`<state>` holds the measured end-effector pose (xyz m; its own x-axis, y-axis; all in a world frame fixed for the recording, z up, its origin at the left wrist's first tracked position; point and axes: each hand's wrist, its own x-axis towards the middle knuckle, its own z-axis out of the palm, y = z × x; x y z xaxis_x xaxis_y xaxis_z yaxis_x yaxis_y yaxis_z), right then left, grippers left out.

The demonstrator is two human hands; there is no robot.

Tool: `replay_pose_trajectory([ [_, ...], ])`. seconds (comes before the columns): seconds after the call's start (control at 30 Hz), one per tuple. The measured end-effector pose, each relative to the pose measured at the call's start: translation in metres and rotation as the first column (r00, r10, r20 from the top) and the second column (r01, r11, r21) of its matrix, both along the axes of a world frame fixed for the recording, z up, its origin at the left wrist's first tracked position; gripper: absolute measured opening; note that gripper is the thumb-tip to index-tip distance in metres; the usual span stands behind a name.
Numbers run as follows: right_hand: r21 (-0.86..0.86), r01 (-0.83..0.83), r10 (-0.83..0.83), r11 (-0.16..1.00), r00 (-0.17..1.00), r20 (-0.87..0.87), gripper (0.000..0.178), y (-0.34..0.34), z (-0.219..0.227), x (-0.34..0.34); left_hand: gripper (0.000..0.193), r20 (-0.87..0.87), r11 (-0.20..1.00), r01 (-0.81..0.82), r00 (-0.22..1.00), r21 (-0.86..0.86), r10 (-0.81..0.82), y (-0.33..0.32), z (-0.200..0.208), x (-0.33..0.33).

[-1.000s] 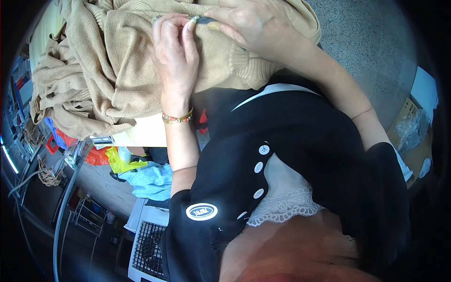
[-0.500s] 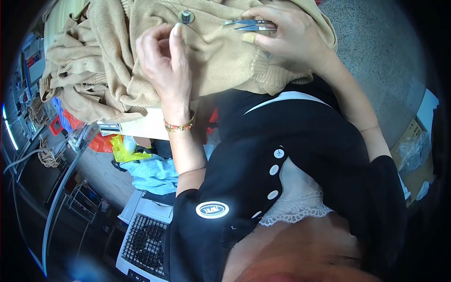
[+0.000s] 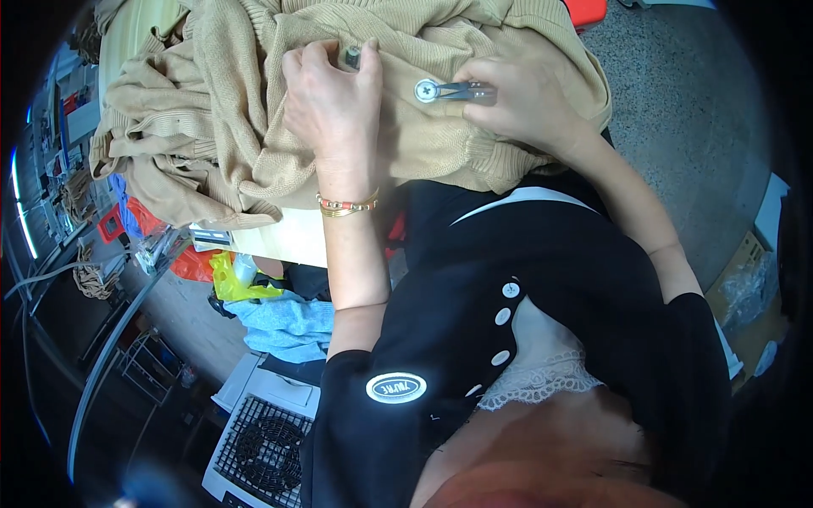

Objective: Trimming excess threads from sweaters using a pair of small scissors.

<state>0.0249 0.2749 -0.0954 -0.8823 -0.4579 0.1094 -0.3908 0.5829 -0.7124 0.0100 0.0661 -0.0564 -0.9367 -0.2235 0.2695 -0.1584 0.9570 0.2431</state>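
Observation:
A beige knitted sweater (image 3: 415, 144) lies in folds across the work surface before me. My left hand (image 3: 330, 106) rests on it with fingers curled, and a small dark cylinder (image 3: 352, 57) shows between thumb and forefinger. Whether the fingertips pinch this piece or the knit is hidden. To the right, my right hand (image 3: 521, 97) grips a pair of thread snips (image 3: 470, 91), blades pointing left. At their tips sits a round pale disc (image 3: 427, 91) with a dark cross mark, like a button; whether the blades touch it I cannot tell.
A pale tabletop (image 3: 296, 233) shows below the sweater. Lower left are a yellow bag (image 3: 237, 279), a light blue cloth (image 3: 284, 322) and a white machine with a black fan grille (image 3: 262, 444). At right stands a cardboard box with clear plastic (image 3: 745, 288); a red object (image 3: 584, 12) is at the top.
My left hand has moved right and its fingers have come down around the small cylinder. The right hand has lowered slightly with the snips, and the round disc now faces up at their tips.

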Motion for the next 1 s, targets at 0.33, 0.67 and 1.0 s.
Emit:
replay_pose_trajectory([
  [0.33, 0.046, -0.028, 0.026, 0.999, 0.999, 0.045, 0.016, 0.005, -0.009, 0.001, 0.019, -0.073, 0.963, 0.091, 0.995, 0.253, -0.075, -0.011, -0.005, 0.018],
  [0.67, 0.058, -0.021, 0.017, 0.998, 0.997, 0.072, 0.017, 0.008, -0.013, 0.001, 0.011, -0.237, 0.877, 0.234, 0.961, 0.419, -0.144, -0.023, -0.022, 0.02],
  [1.0, 0.013, -0.004, 0.005, 1.0, 1.0, -0.024, 0.015, 0.009, -0.02, 0.003, 0.019, -0.078, 0.98, 0.151, 0.987, 0.133, -0.141, -0.015, -0.009, 0.016],
])
